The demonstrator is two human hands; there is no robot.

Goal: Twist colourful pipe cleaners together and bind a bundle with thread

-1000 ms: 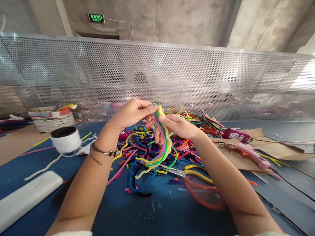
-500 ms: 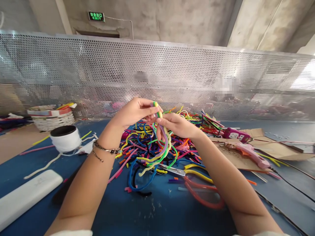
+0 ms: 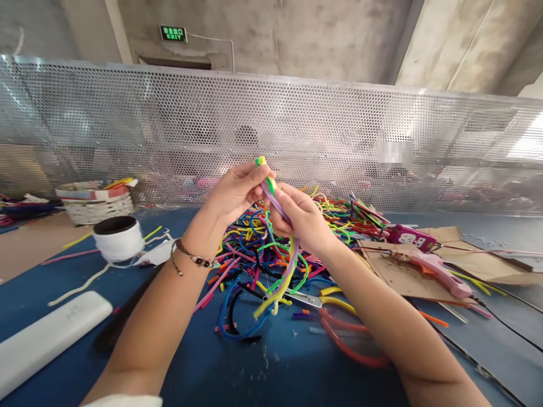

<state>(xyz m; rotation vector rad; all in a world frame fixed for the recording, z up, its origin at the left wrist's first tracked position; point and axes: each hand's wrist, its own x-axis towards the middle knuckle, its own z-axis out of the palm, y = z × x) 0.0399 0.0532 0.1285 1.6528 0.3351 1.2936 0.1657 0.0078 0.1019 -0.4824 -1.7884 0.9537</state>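
My left hand (image 3: 238,191) pinches the top of a bundle of fuzzy pipe cleaners (image 3: 292,263) in yellow, green and lilac. Just below it, my right hand (image 3: 302,217) is closed around the same strands. Above my left fingertips the green and yellow ends stick up, while the loose tails hang beneath my right hand. Behind and under both hands spreads a tangled heap of coloured pipe cleaners (image 3: 246,254). Scissors with red handles (image 3: 345,339) lie below my right hand, near pliers with yellow handles (image 3: 339,301).
A pink glue gun (image 3: 441,274) lies on cardboard (image 3: 390,271) at right, beside a purple box (image 3: 411,237). On the left are a white-wrapped roll (image 3: 119,240), a long white case (image 3: 55,339) and a woven basket (image 3: 95,203). A perforated metal screen (image 3: 297,124) stands behind.
Both hands have shifted slightly, and the bundle's top now points up above my left fingers. My right hand has turned, and its fingers wrap the strands more closely.
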